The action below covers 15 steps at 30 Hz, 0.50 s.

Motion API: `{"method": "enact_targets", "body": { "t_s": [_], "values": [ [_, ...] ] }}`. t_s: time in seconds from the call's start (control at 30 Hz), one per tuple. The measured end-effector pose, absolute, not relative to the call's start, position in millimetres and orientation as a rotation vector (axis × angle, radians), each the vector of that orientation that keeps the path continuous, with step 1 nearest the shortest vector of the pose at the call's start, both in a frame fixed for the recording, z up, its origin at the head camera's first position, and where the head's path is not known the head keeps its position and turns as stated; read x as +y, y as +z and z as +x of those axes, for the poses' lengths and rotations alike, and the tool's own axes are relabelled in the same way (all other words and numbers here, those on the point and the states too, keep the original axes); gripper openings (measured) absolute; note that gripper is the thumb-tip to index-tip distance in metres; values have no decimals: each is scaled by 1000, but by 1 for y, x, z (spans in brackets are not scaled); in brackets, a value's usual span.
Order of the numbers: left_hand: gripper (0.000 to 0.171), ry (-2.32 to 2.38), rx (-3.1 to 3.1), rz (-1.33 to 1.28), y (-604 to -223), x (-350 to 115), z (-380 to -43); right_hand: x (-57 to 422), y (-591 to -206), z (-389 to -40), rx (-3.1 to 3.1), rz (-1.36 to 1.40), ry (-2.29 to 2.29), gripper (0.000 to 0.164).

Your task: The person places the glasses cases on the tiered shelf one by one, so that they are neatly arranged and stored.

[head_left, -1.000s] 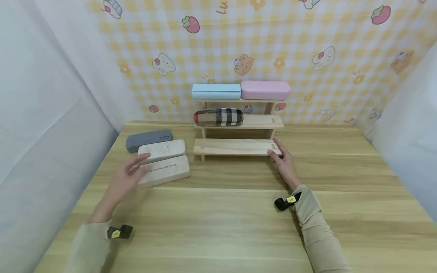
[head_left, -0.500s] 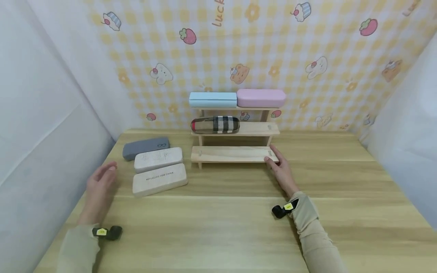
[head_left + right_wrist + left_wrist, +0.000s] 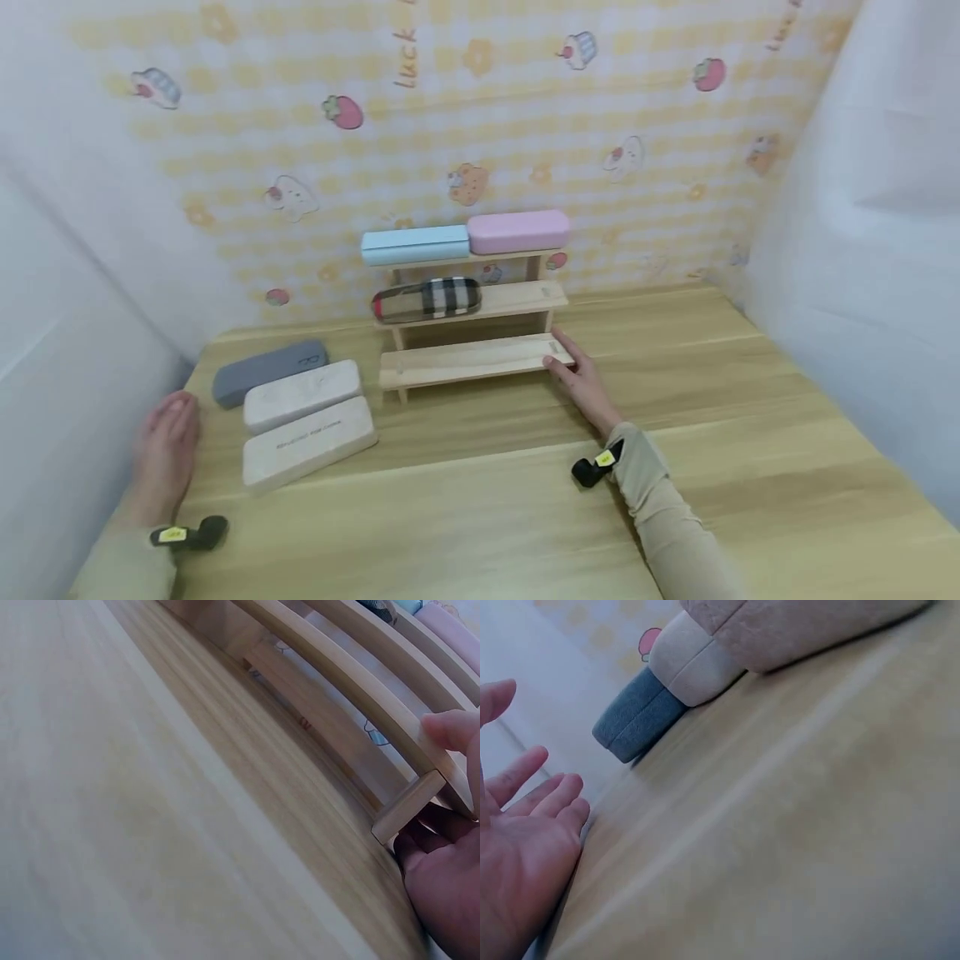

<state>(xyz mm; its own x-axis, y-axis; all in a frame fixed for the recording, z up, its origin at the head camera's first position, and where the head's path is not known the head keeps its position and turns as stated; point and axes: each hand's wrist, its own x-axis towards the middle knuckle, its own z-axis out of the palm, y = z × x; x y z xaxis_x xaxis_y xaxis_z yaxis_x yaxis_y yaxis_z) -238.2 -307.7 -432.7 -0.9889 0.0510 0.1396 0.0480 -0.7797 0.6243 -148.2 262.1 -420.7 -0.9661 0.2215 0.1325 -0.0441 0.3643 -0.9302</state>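
My right hand (image 3: 585, 385) grips the right end of the lowest step of a three-tier wooden display rack (image 3: 472, 360). In the right wrist view its thumb lies on the step's edge, with the fingers curled behind the end leg (image 3: 409, 806). At the table's left edge, my left hand (image 3: 163, 454) holds nothing, its fingers loosely bent in the left wrist view. Just right of it lie a grey glasses case (image 3: 270, 369), a whitish case (image 3: 303, 395) and a lettered beige case (image 3: 311, 443), side by side.
On the rack's top tier stand a light blue case (image 3: 416, 244) and a pink case (image 3: 519, 232). A plaid case (image 3: 408, 305) occupies the middle tier's left half. Behind hangs a yellow checked cloth (image 3: 420, 158); white sheets (image 3: 847, 233) close off both sides.
My left hand has drawn back leftward from over the pale cases to the table's edge. My right hand keeps its hold on the rack. The head view has turned and tilted.
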Motion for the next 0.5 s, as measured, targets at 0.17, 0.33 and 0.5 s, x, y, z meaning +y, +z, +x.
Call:
{"method": "enact_targets", "body": {
  "t_s": [0.17,0.33,0.5],
  "values": [
    [23,3011,1205,171,-425,-321,-236,246,-425,-159,-2372,-96,1710,61],
    [38,2713,1801,71,-426,-307,-245,254,-424,-155,-2355,-104,1706,58],
    [55,2437,2087,127,-425,-298,-256,261,-422,-151,-2359,-118,1696,60]
  ]
}}
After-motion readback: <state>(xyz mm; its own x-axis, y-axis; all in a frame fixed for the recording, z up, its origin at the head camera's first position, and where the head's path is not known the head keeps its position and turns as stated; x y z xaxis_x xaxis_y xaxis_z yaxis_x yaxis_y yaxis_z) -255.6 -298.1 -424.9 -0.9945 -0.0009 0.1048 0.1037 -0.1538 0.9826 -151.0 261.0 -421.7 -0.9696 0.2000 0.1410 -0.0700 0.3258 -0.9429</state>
